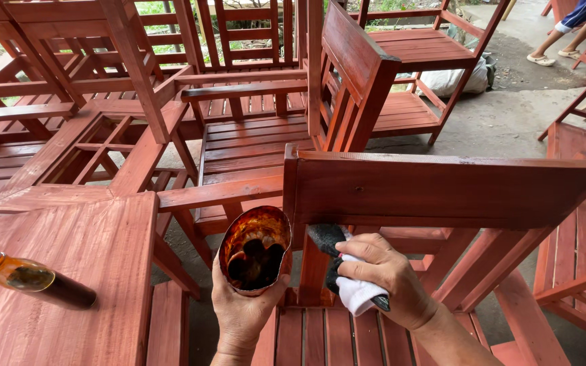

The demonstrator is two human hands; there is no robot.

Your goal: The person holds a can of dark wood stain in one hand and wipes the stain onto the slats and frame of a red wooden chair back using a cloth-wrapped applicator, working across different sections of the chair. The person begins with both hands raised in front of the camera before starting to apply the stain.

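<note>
Left hand fingers clamped under tin | right hand fingers gripping rag

Bottle lies on tabletop, left of cup.

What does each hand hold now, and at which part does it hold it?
The left hand holds a cut-open can of dark stain from below, around its base. The right hand holds a stained white rag, bunched in its fingers, dark end against the red chair.

Red-brown chair, white stained cloth, amber bottle.
</note>
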